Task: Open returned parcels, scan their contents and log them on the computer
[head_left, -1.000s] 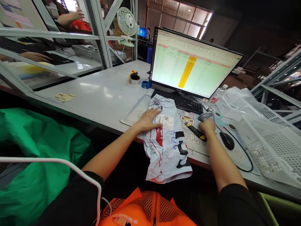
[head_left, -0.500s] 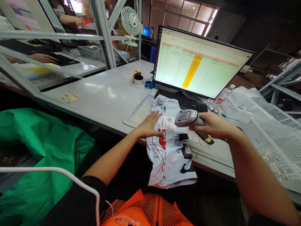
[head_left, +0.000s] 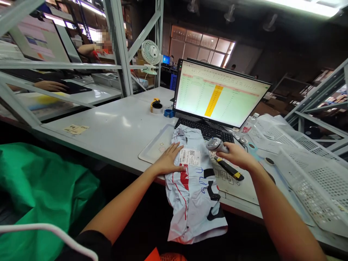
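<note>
A crumpled grey plastic mailer bag [head_left: 194, 188] with red and black print lies over the table's front edge, a white barcode label [head_left: 190, 157] on its upper part. My left hand [head_left: 168, 161] lies flat on the bag just left of the label, fingers spread. My right hand [head_left: 236, 155] is wrapped round a grey barcode scanner [head_left: 216, 145], whose head sits low, just right of the label. A black and yellow utility knife [head_left: 230, 170] rests on the desk mat under that hand.
A monitor [head_left: 219, 94] showing a spreadsheet stands behind a black keyboard [head_left: 206, 132]. White perforated baskets [head_left: 307, 163] fill the right. Tape rolls [head_left: 157, 106] sit mid-table, a white tray [head_left: 156, 146] by my left hand, a green bag [head_left: 40, 188] at left. Another person's hand [head_left: 50, 86] works beyond the metal frame.
My right hand picked the scanner up from the desk, held it over the label, and has now brought it lower and rightwards. The left hand stayed flat on the bag. The camera tilted up.
</note>
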### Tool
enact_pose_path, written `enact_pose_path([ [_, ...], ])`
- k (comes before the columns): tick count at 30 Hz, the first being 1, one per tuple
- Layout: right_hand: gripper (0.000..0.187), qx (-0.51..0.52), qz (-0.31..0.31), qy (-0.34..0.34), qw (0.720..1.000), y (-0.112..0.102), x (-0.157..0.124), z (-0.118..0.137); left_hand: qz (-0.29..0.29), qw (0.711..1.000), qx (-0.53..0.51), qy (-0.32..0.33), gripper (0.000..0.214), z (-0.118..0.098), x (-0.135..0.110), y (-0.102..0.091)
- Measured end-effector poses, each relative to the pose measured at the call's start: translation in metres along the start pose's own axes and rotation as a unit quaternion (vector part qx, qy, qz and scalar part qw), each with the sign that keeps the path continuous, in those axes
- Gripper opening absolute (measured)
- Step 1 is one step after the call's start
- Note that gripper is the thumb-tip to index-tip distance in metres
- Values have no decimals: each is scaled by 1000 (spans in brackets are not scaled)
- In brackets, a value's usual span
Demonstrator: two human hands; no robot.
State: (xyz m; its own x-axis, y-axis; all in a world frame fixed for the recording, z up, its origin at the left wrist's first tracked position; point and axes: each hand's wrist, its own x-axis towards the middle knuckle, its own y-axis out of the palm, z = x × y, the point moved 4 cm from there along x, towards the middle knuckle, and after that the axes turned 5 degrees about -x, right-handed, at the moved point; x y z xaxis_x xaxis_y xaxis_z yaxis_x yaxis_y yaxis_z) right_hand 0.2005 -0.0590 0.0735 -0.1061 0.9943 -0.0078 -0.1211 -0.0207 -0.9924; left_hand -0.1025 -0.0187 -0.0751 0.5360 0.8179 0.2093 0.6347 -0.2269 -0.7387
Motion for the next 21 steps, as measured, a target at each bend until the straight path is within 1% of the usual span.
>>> enact_pose_path([
  [3, 41, -51, -35, 127, 990, 28, 16, -64, -8, 1000, -1, 6, 115, 1, 0, 0],
  [5, 47, -55, -48, 205, 976, 47, 20, -98, -10, 1000, -1, 7, 112, 1, 0, -1],
  [6, 50, -53, -52, 232, 970, 55, 20, -111, -12, 1000, 0, 7, 110, 1, 0, -1],
  [8, 55, -48, -58, 267, 961, 69, 18, -127, -15, 1000, 2, 7, 106, 0, 0, -2],
  [11, 60, -46, -59, 298, 952, 80, 15, -135, -16, 1000, 7, 7, 103, 0, 0, -2],
  [13, 61, -45, -54, 315, 946, 81, 16, -138, -17, 1000, 9, 8, 100, 1, 1, -2],
  [15, 59, -44, -53, 330, 941, 74, 20, -141, -23, 1000, 10, 12, 98, 3, 1, -1],
  [17, 55, -46, -69, 342, 936, 63, 26, -142, -33, 999, 11, 19, 96, 5, 3, 0],
  [19, 53, -53, -103, 347, 931, 51, 38, -139, -40, 999, 11, 24, 95, 7, 4, 1],
  [21, 53, -60, -140, 331, 931, 46, 56, -128, -42, 999, 11, 29, 94, 10, 5, 2],
])
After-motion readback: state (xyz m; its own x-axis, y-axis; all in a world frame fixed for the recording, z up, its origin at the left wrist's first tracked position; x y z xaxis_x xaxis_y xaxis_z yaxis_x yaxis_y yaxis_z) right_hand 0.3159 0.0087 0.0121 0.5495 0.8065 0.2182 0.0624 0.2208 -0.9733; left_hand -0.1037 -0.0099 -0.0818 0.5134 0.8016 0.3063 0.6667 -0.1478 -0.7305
